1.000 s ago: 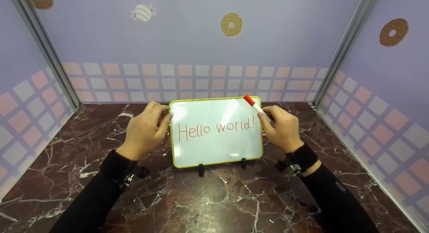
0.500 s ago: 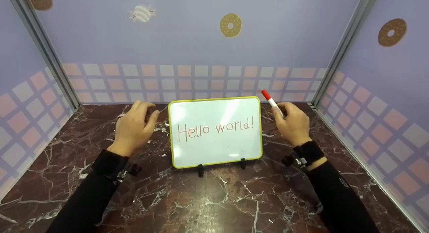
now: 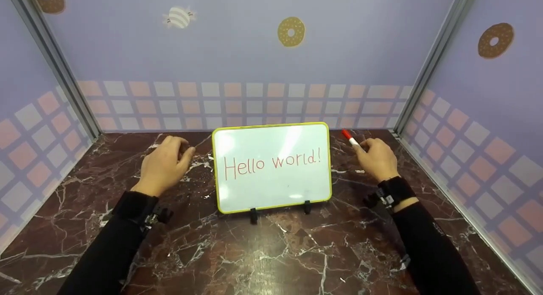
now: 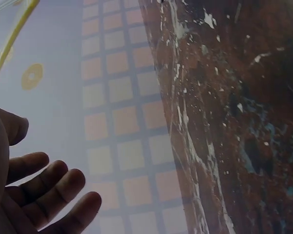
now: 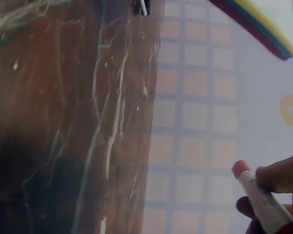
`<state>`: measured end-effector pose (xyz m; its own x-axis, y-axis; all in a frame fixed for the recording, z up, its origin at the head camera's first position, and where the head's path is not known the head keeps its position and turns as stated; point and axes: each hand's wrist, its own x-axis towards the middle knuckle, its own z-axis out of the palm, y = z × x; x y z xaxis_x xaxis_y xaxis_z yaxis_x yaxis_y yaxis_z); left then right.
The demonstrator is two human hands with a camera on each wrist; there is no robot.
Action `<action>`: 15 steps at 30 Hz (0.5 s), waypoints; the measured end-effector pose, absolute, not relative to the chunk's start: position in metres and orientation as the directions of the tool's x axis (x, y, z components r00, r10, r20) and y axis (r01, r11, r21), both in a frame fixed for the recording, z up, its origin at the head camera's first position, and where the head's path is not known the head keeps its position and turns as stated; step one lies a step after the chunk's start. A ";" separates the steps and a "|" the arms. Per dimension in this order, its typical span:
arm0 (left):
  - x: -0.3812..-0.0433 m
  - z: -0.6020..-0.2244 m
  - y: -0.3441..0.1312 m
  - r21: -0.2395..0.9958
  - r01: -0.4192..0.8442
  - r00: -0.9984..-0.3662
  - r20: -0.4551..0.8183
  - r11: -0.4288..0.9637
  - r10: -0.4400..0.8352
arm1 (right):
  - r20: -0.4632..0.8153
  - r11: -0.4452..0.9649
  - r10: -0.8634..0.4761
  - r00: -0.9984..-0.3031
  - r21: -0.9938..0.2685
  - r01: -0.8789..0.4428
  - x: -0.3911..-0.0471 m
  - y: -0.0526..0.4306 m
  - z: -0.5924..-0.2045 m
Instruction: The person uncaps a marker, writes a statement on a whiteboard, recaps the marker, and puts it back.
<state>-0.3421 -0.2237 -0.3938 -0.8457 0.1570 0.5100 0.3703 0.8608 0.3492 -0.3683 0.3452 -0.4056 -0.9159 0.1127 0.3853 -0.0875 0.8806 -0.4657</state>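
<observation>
A whiteboard (image 3: 271,180) with a yellow frame stands in the middle of the head view, tilted back on two black feet. "Hello world!" is written across it in red. To its right, my right hand (image 3: 378,160) holds a white marker (image 3: 353,141) with a red cap, pinched between thumb and fingers; the cap end points up and left. The right wrist view shows the marker (image 5: 263,200) from the side. My left hand (image 3: 163,163) is off to the board's left, apart from it, with relaxed, loosely bent fingers (image 4: 71,183) and nothing held.
Beneath everything lies a dark red marbled tabletop (image 3: 254,257) with white veins. A lilac back wall (image 3: 237,53) with pink and white squares rises behind the board, and side walls enclose left and right.
Both hands have drawn away from the board's sides, the left hand leftward and the right hand rightward with the marker. Both have also come slightly lower. The whiteboard stays in place.
</observation>
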 end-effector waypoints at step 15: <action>-0.352 -0.410 -0.229 0.350 0.281 -0.953 0.208 0.893 0.219 | 0.188 0.909 0.093 -0.978 -0.417 0.006 -0.379 0.364 -0.427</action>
